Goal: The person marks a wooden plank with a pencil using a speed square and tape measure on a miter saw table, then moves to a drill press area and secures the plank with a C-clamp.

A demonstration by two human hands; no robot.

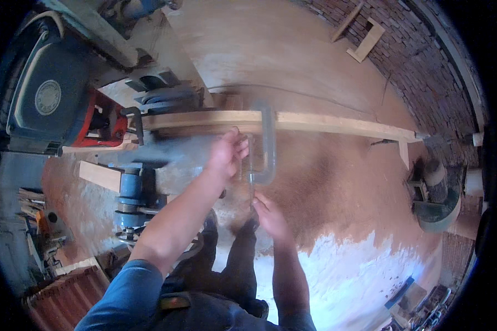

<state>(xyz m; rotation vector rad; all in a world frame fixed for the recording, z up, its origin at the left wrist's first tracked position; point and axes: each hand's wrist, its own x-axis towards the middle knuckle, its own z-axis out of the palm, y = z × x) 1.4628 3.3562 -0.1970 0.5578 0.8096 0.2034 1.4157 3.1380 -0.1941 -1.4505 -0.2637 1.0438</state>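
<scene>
A grey metal C-clamp point(269, 144) hangs over a long wooden beam point(331, 122), its upper arm crossing the beam's top. Its screw runs down on the left side of the frame. Low on that screw, the fingers and thumb of my right hand point(270, 216) are closed around the end. My left hand point(227, 155) is beside the upper screw, just on the near side of the beam, with its fingers curled. What those fingers hold, if anything, I cannot make out. The clamp looks slightly blurred.
A big dark machine with a red-framed part point(102, 122) stands at the left, by the beam's end. Below it are a blue machine part point(131, 187) and a handwheel close to my legs. A motor point(436, 182) sits at the right, near a brick wall point(408, 60).
</scene>
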